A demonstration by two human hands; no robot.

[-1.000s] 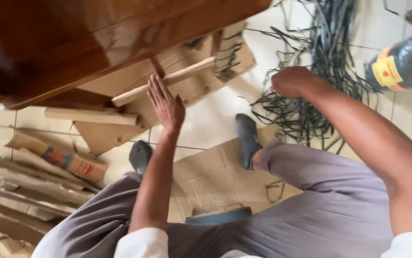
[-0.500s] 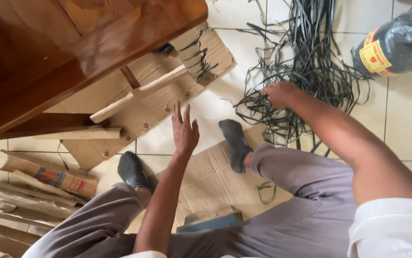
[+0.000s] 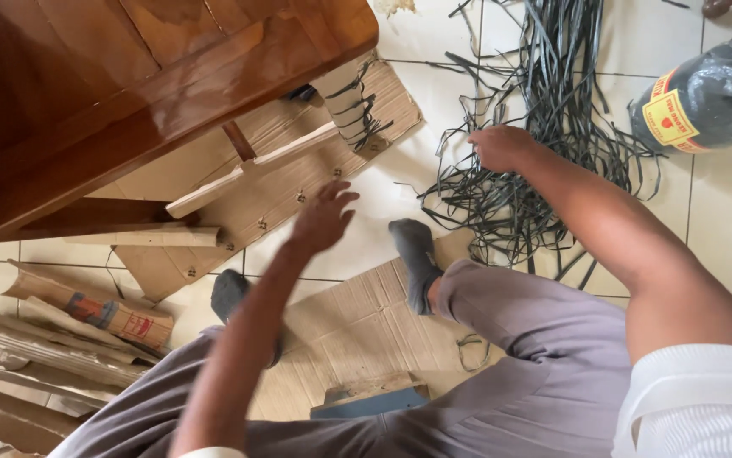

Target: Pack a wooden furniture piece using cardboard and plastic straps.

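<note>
Closest to the camera you've got the person's lap, grey trousers (image 3: 535,373) and dark socks, sitting on the tiled floor (image 3: 722,229) with a flattened piece of cardboard (image 3: 357,322) under the legs. Off to the left side there's a heap of torn cardboard scraps (image 3: 52,356).

The left hand (image 3: 323,219) is up in the air over the floor with fingers loosely spread, holding nothing and touching nothing. It's a bit blurred, but it's clearly empty. It hangs just near a cardboard sheet with small studs in it and a wooden slat (image 3: 251,170) lying across that sheet.

The right hand (image 3: 502,146) is further out, closed down on the near edge of the pile of dark strips (image 3: 552,127). Looks like it's gripping a few strands, though I can't make out exactly how many or how tight.

As for progress: some of those dark strips are already wound around a cardboard piece (image 3: 349,97) poking out from under the glossy wooden table (image 3: 128,93), so I'd guess a bit of wrapping is done. The big tangle on the floor is mostly loose, so plenty seems left. A dark plastic-wrapped bundle with a yellow label (image 3: 705,97) sits at the far right.
</note>
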